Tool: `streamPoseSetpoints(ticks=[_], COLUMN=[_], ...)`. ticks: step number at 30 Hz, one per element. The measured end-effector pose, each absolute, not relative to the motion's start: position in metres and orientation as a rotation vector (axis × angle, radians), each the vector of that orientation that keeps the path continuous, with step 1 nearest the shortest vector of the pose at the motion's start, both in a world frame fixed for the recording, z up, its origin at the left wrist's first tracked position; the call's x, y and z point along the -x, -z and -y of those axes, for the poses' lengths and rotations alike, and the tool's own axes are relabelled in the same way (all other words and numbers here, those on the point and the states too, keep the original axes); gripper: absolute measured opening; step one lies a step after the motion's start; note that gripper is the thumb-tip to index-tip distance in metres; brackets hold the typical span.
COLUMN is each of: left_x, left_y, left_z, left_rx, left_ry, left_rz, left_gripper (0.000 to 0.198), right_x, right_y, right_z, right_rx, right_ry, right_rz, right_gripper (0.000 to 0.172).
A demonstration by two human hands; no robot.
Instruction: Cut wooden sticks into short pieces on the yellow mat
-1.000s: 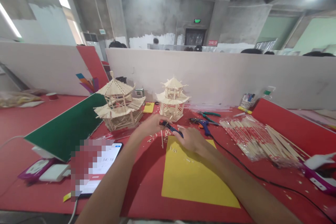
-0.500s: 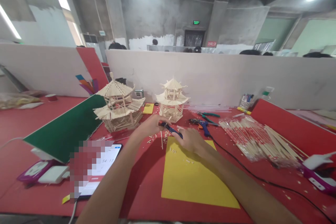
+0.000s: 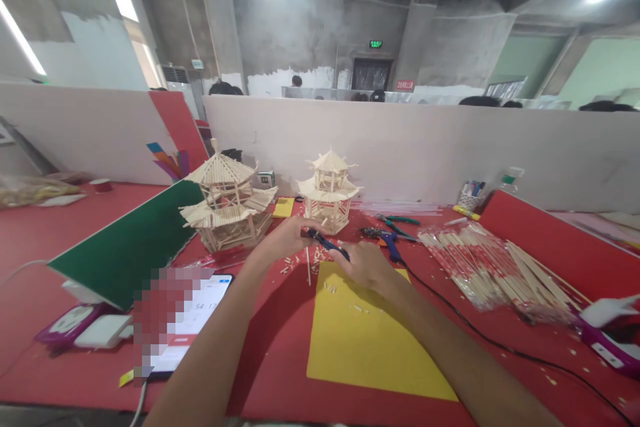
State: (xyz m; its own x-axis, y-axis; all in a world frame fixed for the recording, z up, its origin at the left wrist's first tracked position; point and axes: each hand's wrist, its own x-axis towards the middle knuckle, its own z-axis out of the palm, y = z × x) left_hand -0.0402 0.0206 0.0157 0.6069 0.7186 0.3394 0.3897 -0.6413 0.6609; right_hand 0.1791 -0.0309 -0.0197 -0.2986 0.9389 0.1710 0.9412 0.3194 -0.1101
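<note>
Little has moved since the frame of one second ago: I register a slight shift of view, both hands at nearly the same station, and the phone (image 3: 207, 323) timer advanced from 54 16 to 54 17. Nearest on my feed, the yellow sheet (image 3: 370, 347) lies flat on the red table (image 3: 280, 390), with a few offcuts on it; the phone lies to its left. At the sheet's far edge, the right hand (image 3: 367, 263) is closed around the handle of a dark blue hand tool (image 3: 329, 244) — the tool slants away to the left. The left hand (image 3: 283, 237) is curled at the tool's head; I cannot tell what its fingers grip. Pale scraps (image 3: 320, 260) lie below the tool. I log the glue gun (image 3: 387, 240) and the wrapped stick bundles (image 3: 470, 260) to the right. Farther back stand two stick pagodas — the left model (image 3: 225, 213) and the centre model (image 3: 330, 197), the latter just beyond the hands. Behind them stands the pale partition (image 3: 410, 147)
</note>
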Motion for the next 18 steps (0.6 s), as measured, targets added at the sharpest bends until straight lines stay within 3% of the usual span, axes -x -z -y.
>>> streamPoseSetpoints(ticks=[18], left_x=[0.034], left_y=[-0.023], left_z=[-0.011], left_rx=[-2.246], left_ry=[-0.848], left_rz=[-0.874], left_gripper=[0.029], right_x=[-0.190], right_y=[0.014], right_z=[0.019], right_rx=[1.778], right_ry=[0.013], right_rz=[2.356], right_gripper=[0.071])
